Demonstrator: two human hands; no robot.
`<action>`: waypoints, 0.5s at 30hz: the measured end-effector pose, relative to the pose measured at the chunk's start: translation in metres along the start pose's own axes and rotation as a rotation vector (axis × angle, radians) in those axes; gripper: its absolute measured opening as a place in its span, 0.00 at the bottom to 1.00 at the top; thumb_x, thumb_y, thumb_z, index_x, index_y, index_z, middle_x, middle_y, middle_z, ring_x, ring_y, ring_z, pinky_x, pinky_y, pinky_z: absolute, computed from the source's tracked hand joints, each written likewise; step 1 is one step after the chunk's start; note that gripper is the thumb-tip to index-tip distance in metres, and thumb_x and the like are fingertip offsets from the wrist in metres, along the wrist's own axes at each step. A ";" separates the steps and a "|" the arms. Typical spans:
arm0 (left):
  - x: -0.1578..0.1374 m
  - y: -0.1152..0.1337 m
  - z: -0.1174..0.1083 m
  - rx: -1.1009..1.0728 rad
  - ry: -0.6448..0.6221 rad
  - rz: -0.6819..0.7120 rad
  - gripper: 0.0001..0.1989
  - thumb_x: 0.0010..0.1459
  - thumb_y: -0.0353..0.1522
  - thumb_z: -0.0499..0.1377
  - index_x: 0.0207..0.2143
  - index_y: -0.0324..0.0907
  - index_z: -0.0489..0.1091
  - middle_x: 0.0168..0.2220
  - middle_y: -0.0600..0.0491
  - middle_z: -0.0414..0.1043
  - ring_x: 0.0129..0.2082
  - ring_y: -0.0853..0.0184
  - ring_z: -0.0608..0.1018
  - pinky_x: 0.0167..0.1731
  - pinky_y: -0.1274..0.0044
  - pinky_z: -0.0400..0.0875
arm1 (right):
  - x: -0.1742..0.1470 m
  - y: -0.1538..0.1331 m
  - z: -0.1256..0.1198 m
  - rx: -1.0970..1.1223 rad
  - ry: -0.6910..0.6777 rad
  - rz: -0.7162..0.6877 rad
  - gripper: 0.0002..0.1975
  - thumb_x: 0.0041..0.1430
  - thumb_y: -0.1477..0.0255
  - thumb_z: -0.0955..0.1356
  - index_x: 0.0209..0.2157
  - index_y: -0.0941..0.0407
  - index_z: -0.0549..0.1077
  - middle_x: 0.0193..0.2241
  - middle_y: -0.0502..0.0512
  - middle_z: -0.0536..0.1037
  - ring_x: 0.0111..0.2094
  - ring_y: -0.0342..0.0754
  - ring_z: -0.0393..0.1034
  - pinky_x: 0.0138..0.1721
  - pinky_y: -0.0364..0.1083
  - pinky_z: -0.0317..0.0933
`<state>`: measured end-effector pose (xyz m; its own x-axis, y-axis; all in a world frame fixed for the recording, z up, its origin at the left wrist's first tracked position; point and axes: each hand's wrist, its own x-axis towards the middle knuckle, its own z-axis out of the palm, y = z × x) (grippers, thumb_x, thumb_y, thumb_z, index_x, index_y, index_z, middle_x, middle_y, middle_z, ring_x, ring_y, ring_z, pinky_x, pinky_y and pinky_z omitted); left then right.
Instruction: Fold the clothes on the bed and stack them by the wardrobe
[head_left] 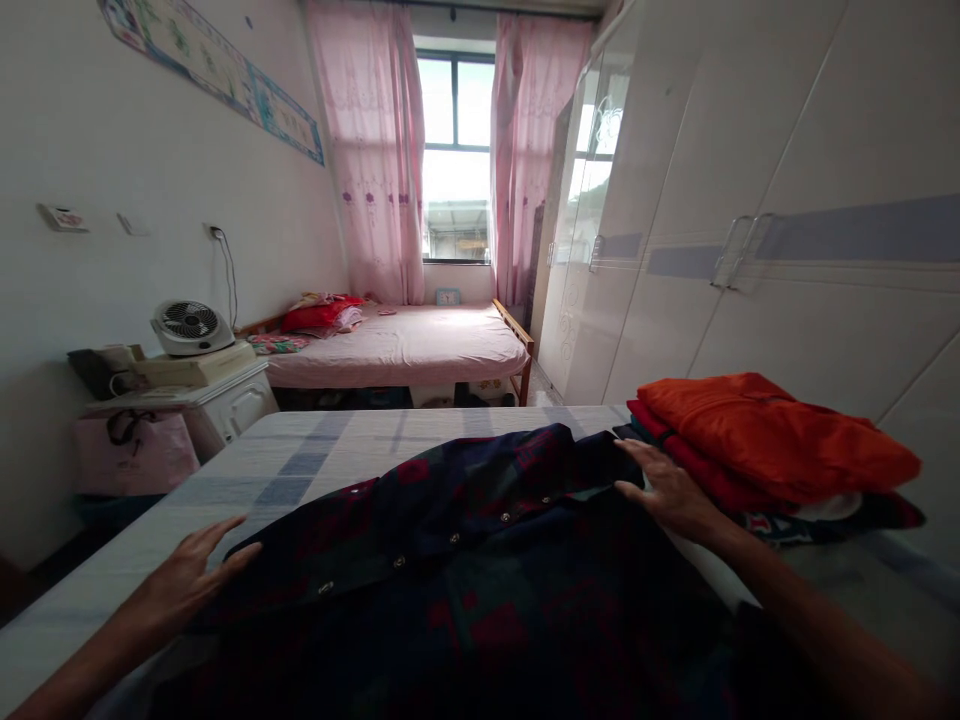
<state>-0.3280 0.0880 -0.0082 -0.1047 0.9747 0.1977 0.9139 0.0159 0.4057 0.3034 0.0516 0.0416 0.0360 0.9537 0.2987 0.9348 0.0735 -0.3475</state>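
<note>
A dark plaid button-up shirt (480, 590) in navy, green and dark red lies spread over the near bed, its row of buttons running slantwise across it. At the shirt's left edge is my left hand (191, 570), fingers stretched out and thumb apart, the thumb side against the cloth. My right hand (667, 490) rests at the shirt's upper right end, thumb and fingers spread with a gap between them. Just beyond that hand sits a stack of folded clothes, with an orange garment (772, 430) on top and a red one (697, 470) beneath.
The near bed has a striped sheet (315, 440). Behind it stands another bed (420, 345) with pink bedding, under a window (456, 170). A white wardrobe (750, 330) lines the right side. At left, a fan (191, 327) stands above a cabinet (236, 405), beside a pink bag (135, 455).
</note>
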 end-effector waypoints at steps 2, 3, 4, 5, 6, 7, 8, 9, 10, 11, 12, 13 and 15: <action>0.009 0.005 0.011 0.012 -0.046 -0.014 0.37 0.50 0.51 0.50 0.53 0.33 0.65 0.55 0.37 0.66 0.56 0.49 0.68 0.55 0.62 0.62 | 0.016 0.003 0.019 -0.172 -0.074 -0.062 0.29 0.50 0.65 0.65 0.56 0.51 0.63 0.59 0.58 0.62 0.61 0.60 0.51 0.56 0.63 0.51; 0.012 0.009 0.016 0.007 -0.074 -0.027 0.38 0.51 0.51 0.49 0.55 0.31 0.63 0.56 0.36 0.65 0.57 0.49 0.67 0.56 0.62 0.61 | 0.021 0.003 0.027 -0.225 -0.115 -0.082 0.26 0.50 0.67 0.64 0.53 0.50 0.67 0.57 0.57 0.66 0.60 0.60 0.53 0.55 0.64 0.50; 0.013 0.013 0.019 0.000 -0.096 -0.043 0.40 0.51 0.51 0.49 0.56 0.30 0.61 0.56 0.35 0.65 0.56 0.49 0.67 0.55 0.62 0.61 | 0.023 0.003 0.034 -0.257 -0.147 -0.099 0.21 0.50 0.69 0.63 0.48 0.50 0.70 0.53 0.56 0.70 0.58 0.59 0.57 0.55 0.63 0.49; 0.014 0.019 0.019 -0.005 -0.117 -0.061 0.40 0.50 0.51 0.49 0.58 0.30 0.60 0.55 0.35 0.66 0.55 0.48 0.69 0.54 0.61 0.62 | 0.025 0.003 0.038 -0.270 -0.167 -0.112 0.17 0.52 0.71 0.62 0.43 0.51 0.72 0.48 0.55 0.74 0.55 0.57 0.62 0.55 0.62 0.49; 0.014 0.024 0.018 -0.012 -0.135 -0.080 0.41 0.50 0.50 0.50 0.59 0.31 0.58 0.52 0.36 0.69 0.52 0.48 0.71 0.52 0.60 0.64 | 0.025 0.002 0.039 -0.269 -0.176 -0.123 0.14 0.53 0.73 0.60 0.39 0.52 0.73 0.43 0.55 0.76 0.50 0.55 0.66 0.55 0.61 0.50; 0.015 0.028 0.016 -0.043 -0.165 -0.097 0.40 0.49 0.49 0.52 0.59 0.31 0.58 0.48 0.37 0.72 0.49 0.48 0.74 0.50 0.60 0.66 | 0.023 0.001 0.038 -0.252 -0.174 -0.132 0.13 0.53 0.74 0.59 0.36 0.53 0.72 0.38 0.55 0.78 0.45 0.52 0.70 0.54 0.58 0.52; 0.015 0.031 0.012 -0.097 -0.208 -0.111 0.39 0.48 0.46 0.53 0.58 0.32 0.60 0.45 0.39 0.74 0.45 0.49 0.76 0.47 0.61 0.68 | 0.020 0.001 0.035 -0.224 -0.159 -0.136 0.13 0.54 0.75 0.58 0.35 0.54 0.72 0.35 0.54 0.78 0.40 0.51 0.71 0.51 0.55 0.56; 0.015 0.032 0.008 -0.164 -0.262 -0.122 0.36 0.47 0.45 0.54 0.55 0.33 0.63 0.42 0.42 0.76 0.43 0.50 0.77 0.45 0.62 0.70 | 0.015 0.002 0.028 -0.190 -0.137 -0.134 0.13 0.54 0.75 0.57 0.35 0.54 0.71 0.33 0.55 0.78 0.38 0.50 0.72 0.47 0.52 0.59; 0.014 0.030 0.005 -0.238 -0.315 -0.137 0.32 0.46 0.44 0.55 0.51 0.35 0.67 0.39 0.44 0.77 0.40 0.51 0.78 0.43 0.64 0.71 | 0.007 0.004 0.020 -0.154 -0.109 -0.122 0.14 0.54 0.75 0.56 0.35 0.55 0.71 0.33 0.55 0.78 0.36 0.50 0.72 0.44 0.50 0.61; 0.012 0.026 0.001 -0.310 -0.350 -0.148 0.27 0.46 0.43 0.56 0.46 0.37 0.71 0.37 0.47 0.78 0.39 0.53 0.79 0.42 0.65 0.73 | -0.003 0.007 0.010 -0.120 -0.091 -0.102 0.14 0.54 0.74 0.56 0.34 0.54 0.71 0.33 0.55 0.78 0.36 0.50 0.72 0.40 0.48 0.62; 0.009 0.019 0.000 -0.369 -0.352 -0.156 0.22 0.46 0.43 0.56 0.41 0.40 0.73 0.34 0.50 0.79 0.37 0.54 0.79 0.40 0.66 0.74 | -0.015 0.012 -0.001 -0.091 -0.087 -0.079 0.14 0.54 0.73 0.56 0.33 0.54 0.71 0.32 0.56 0.78 0.35 0.51 0.72 0.37 0.47 0.63; 0.005 0.012 -0.001 -0.408 -0.321 -0.153 0.18 0.46 0.42 0.57 0.36 0.42 0.73 0.33 0.53 0.79 0.36 0.54 0.80 0.39 0.66 0.75 | -0.029 0.017 -0.012 -0.068 -0.093 -0.052 0.13 0.53 0.72 0.57 0.31 0.53 0.72 0.32 0.55 0.78 0.33 0.51 0.73 0.36 0.47 0.63; -0.003 -0.004 0.001 -0.419 -0.189 -0.091 0.13 0.48 0.42 0.55 0.31 0.46 0.73 0.30 0.57 0.80 0.34 0.54 0.80 0.37 0.64 0.76 | -0.057 0.026 -0.032 -0.032 -0.087 0.012 0.09 0.50 0.69 0.61 0.25 0.52 0.73 0.28 0.53 0.78 0.30 0.52 0.73 0.32 0.46 0.65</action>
<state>-0.3313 0.0850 -0.0112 -0.0678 0.9977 -0.0058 0.6630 0.0495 0.7470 0.3375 -0.0101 0.0442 0.0174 0.9763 0.2158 0.9453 0.0542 -0.3216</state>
